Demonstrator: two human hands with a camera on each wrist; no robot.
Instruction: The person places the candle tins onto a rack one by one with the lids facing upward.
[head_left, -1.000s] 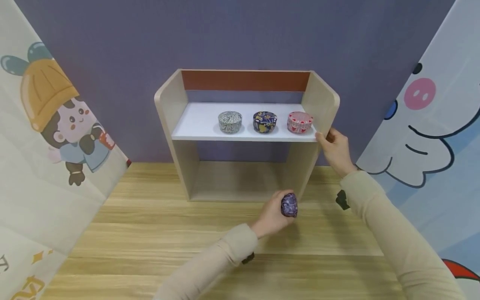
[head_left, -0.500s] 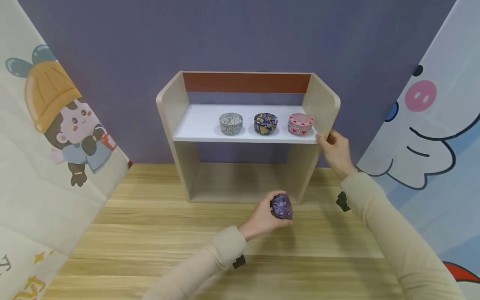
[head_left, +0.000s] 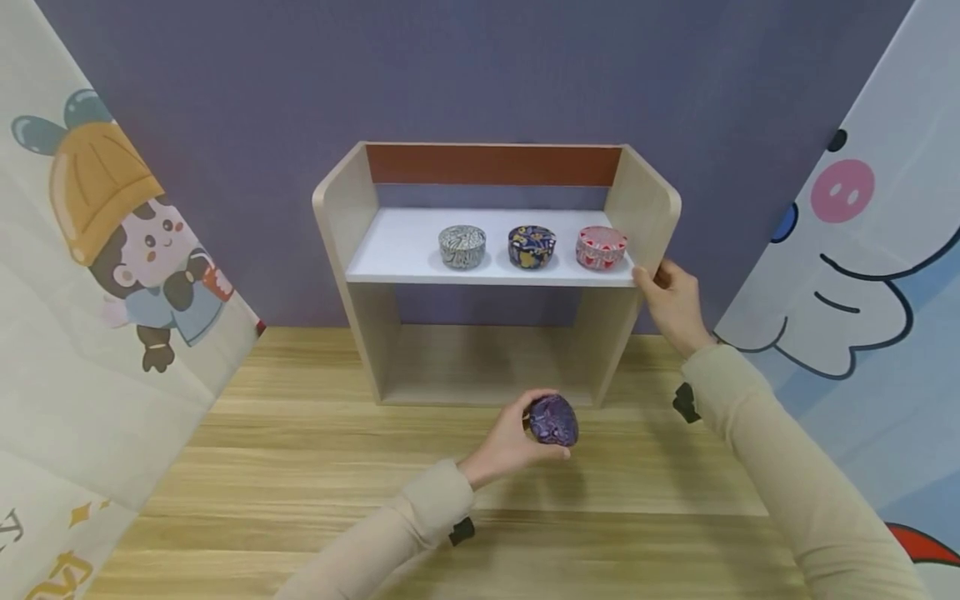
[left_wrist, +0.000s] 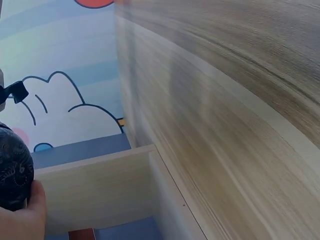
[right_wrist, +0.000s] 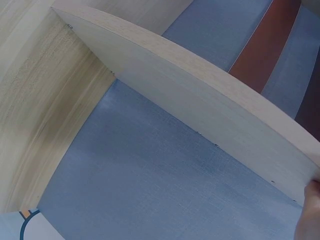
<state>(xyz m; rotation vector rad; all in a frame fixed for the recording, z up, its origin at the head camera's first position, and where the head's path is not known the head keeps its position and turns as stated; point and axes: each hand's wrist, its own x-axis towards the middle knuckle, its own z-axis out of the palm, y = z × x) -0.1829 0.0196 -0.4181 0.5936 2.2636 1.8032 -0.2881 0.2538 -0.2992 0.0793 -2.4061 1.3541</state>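
My left hand [head_left: 504,446] grips a small round purple patterned tin [head_left: 553,420] between thumb and fingers, just above the table in front of the shelf. One round face of it is tilted toward the head camera. In the left wrist view the tin [left_wrist: 14,170] looks dark and is cut by the left edge. My right hand [head_left: 672,307] holds the right side panel of the small wooden shelf [head_left: 647,200], thumb on its front edge. On the white upper board stand a grey-green leaf-patterned tin [head_left: 462,247], a navy-and-yellow tin [head_left: 532,247] and a pink-and-red tin [head_left: 601,248].
The wood-grain table [head_left: 300,467] runs in front of the shelf. Behind it rises a blue-grey backdrop [head_left: 480,75]. Cartoon-printed sheets flank both sides, a left sheet [head_left: 60,333] and a right sheet [head_left: 885,333]. Below the white board is a lower compartment [head_left: 465,358].
My left hand has moved left and slightly down, turning the purple tin so that its round face shows to the head camera. The right hand stays at the side panel.
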